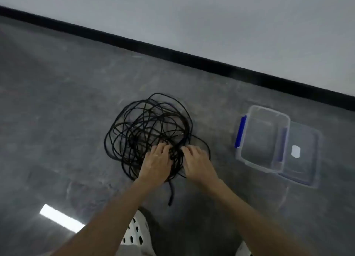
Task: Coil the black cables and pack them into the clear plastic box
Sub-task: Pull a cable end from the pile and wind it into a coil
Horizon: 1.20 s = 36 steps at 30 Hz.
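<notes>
A loose tangle of black cables (148, 128) lies on the grey floor in the middle of the head view. Both hands reach into its near edge. My left hand (156, 162) lies on the strands with its fingers dipping between them. My right hand (196, 162) sits just beside it, fingertips curled down among the strands. Whether either hand grips a strand is hidden by the fingers. One cable end with a plug (170, 200) trails toward me. The clear plastic box (263, 138) with blue clips stands open and holds nothing, to the right of the tangle.
The box's clear lid (305, 155) lies flat against the box's right side, with a white label on it. A black skirting strip (172, 53) runs along the wall behind. My white perforated shoes (135, 234) show at the bottom edge. A bright light reflection (61, 217) marks the floor at lower left.
</notes>
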Each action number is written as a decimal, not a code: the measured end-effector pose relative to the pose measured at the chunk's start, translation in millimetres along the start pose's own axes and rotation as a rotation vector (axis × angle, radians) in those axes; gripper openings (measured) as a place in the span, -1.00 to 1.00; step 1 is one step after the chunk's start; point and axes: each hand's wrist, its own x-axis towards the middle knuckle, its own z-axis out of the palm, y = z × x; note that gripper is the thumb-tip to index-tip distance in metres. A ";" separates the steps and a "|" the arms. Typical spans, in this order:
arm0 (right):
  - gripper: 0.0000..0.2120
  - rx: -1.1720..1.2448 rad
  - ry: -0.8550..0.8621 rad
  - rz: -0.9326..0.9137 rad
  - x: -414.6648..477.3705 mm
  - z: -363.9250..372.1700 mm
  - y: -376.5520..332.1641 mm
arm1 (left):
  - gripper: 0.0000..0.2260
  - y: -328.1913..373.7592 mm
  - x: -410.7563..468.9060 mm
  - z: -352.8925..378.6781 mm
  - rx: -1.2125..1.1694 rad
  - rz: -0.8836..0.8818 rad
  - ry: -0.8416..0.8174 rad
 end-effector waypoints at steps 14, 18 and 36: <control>-0.72 0.122 -0.079 0.064 3.1 56.3 -8.7 | -0.61 -15.5 20.8 53.5 -0.393 -0.157 -0.181; -0.64 0.349 -0.145 0.183 15.3 26.7 -26.3 | -0.65 0.1 21.4 20.0 -0.569 -0.163 -0.047; -0.82 0.566 0.247 0.320 -21.0 -156.1 -59.7 | -0.67 70.0 -45.1 -161.6 -0.945 0.417 0.058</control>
